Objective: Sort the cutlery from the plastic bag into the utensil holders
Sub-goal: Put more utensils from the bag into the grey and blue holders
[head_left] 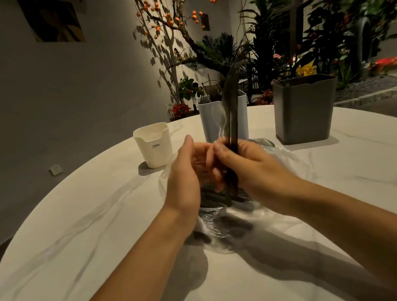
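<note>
My right hand [242, 162] grips a bundle of dark-handled cutlery [231, 110], held upright, its metal ends blurred in front of the light blue holder [242, 118]. My left hand [187, 175] sits beside it with fingers relaxed, touching the clear plastic bag [218, 226] that lies crumpled on the white table. More dark handles [212, 199] show inside the bag under my hands. A short cream holder [154, 145] stands at the left. A tall grey holder [305, 108] stands at the right. The blue holder has some cutlery in its back left corner.
The round white marble table [104, 252] has bare surface on both sides of the bag and toward me. Potted plants and a branch with orange fruit stand behind the far edge. A grey wall lies to the left.
</note>
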The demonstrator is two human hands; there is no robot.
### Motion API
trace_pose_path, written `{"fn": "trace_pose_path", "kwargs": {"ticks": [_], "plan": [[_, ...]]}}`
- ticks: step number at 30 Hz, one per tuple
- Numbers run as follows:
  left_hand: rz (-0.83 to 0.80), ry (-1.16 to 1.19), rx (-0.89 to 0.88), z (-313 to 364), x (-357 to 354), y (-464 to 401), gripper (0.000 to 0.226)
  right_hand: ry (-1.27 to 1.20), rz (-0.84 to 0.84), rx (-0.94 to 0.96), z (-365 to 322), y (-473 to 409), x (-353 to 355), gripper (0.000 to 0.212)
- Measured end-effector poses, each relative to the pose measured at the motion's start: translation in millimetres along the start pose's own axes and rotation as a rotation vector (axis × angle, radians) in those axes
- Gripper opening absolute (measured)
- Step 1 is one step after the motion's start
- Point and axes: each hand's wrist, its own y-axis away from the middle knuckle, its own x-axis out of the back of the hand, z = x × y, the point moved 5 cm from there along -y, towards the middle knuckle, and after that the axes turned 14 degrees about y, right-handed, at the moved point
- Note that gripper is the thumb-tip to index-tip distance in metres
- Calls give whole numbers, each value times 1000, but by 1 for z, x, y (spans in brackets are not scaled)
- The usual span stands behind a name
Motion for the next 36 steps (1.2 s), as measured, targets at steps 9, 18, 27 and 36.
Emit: {"fn": "trace_pose_path", "kwargs": {"ticks": [9,18,27,36], "plan": [[-159,-362,-29,-14,-7,7,24,261,-116,-186,43,8,1,32],[-145,-369,23,-23,-4,6,22,323,-82,-152,39,10,2,31],[-168,-123,72,-13,-8,4,44,88,-109,-174,26,4,-2,22],[25,-191,53,-14,-10,-1,27,573,-20,-151,32,1,-2,22]]}}
